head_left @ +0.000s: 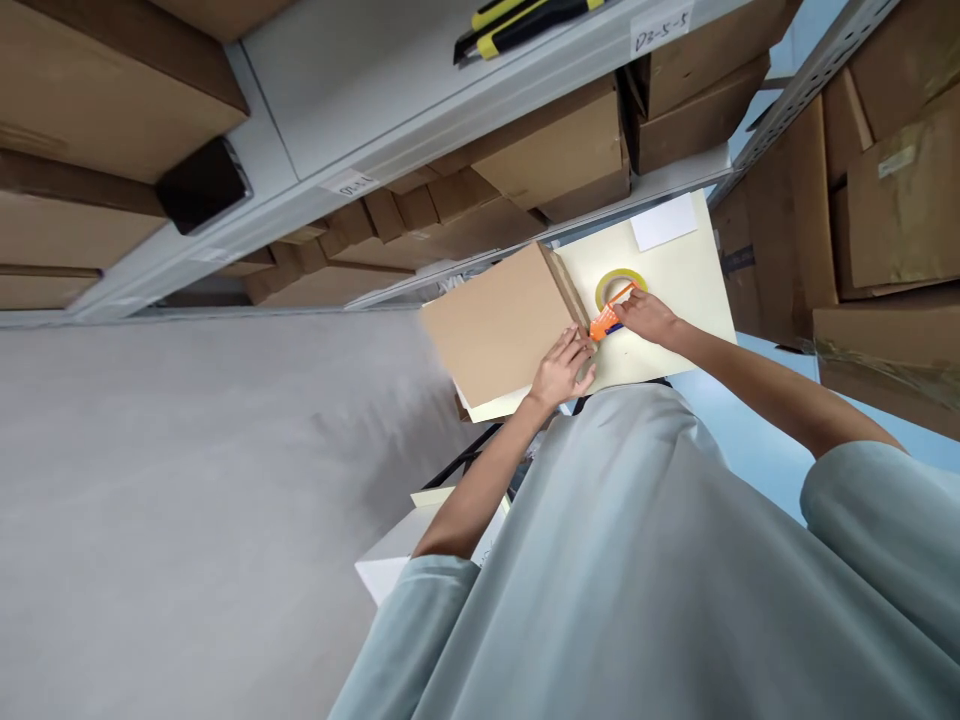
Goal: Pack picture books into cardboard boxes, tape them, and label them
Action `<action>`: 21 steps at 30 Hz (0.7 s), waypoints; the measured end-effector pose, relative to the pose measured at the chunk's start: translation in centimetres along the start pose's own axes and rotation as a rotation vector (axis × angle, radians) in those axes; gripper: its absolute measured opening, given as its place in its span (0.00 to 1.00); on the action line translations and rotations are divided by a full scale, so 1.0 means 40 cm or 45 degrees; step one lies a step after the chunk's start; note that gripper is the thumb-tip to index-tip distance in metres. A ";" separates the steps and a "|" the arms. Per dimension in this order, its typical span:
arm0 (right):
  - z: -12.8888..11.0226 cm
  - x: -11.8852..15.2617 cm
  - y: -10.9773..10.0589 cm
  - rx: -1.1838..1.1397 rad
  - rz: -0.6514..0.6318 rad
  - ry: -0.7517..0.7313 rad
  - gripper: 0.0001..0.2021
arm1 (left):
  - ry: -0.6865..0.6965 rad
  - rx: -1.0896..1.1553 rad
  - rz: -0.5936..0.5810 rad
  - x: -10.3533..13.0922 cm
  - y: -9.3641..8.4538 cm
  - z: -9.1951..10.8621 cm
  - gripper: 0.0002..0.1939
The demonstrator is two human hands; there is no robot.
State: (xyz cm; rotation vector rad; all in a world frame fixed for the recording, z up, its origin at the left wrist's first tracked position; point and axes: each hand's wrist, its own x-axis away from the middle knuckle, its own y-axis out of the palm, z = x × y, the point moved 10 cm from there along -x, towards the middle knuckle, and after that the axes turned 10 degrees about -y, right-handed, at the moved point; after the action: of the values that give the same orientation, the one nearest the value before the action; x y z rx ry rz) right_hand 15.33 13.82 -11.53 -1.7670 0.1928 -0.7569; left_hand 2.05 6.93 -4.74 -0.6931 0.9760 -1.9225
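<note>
Shelving (487, 116) crosses the top; mid-right, the right hand (649, 316) grips an orange dispenser (602, 324), probably light, stiff, best held by its frame; left hand (558, 374) lies unclenched on a carton (491, 325).

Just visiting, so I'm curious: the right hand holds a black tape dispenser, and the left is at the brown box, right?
Not quite: the head view shows an orange tape dispenser, not black, in the right hand; the left hand is at the brown box.
</note>
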 end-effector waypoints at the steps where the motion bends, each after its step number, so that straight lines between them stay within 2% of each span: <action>1: -0.017 -0.004 0.005 -0.004 -0.001 -0.014 0.18 | 0.005 0.003 -0.008 0.018 -0.003 0.002 0.15; 3: -0.052 -0.014 0.012 -0.013 0.002 -0.036 0.18 | 0.014 0.004 -0.036 0.044 -0.011 0.002 0.14; 5: -0.087 -0.025 0.018 -0.025 0.009 -0.045 0.19 | -0.026 -0.006 -0.031 0.037 -0.034 -0.013 0.15; 7: -0.126 -0.037 0.025 -0.046 0.010 -0.046 0.21 | -0.158 -0.035 0.086 -0.014 -0.084 -0.053 0.18; 9: -0.166 -0.053 0.033 -0.074 0.005 -0.042 0.23 | -0.355 -0.070 0.273 -0.091 -0.143 -0.111 0.24; 11: -0.207 -0.071 0.039 -0.098 0.002 -0.044 0.24 | -0.505 -0.058 0.340 -0.168 -0.163 -0.160 0.29; 13: -0.244 -0.089 0.042 -0.115 0.005 -0.052 0.24 | -0.579 -0.035 0.337 -0.218 -0.151 -0.189 0.30; 15: -0.277 -0.104 0.042 -0.124 0.018 -0.071 0.24 | -0.560 -0.029 0.323 -0.223 -0.126 -0.193 0.30; 18: -0.323 -0.118 0.041 -0.138 0.045 -0.118 0.25 | -0.447 -0.038 0.283 -0.171 -0.079 -0.174 0.29; 21: -0.354 -0.113 0.049 -0.156 0.053 -0.152 0.26 | -0.430 -0.066 0.284 -0.113 -0.050 -0.172 0.29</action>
State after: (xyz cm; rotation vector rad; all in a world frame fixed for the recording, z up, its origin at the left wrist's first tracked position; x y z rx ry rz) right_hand 4.12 4.01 -13.01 -1.9124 0.1980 -0.6184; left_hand -1.83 14.04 -7.21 -0.8677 0.8517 -1.5303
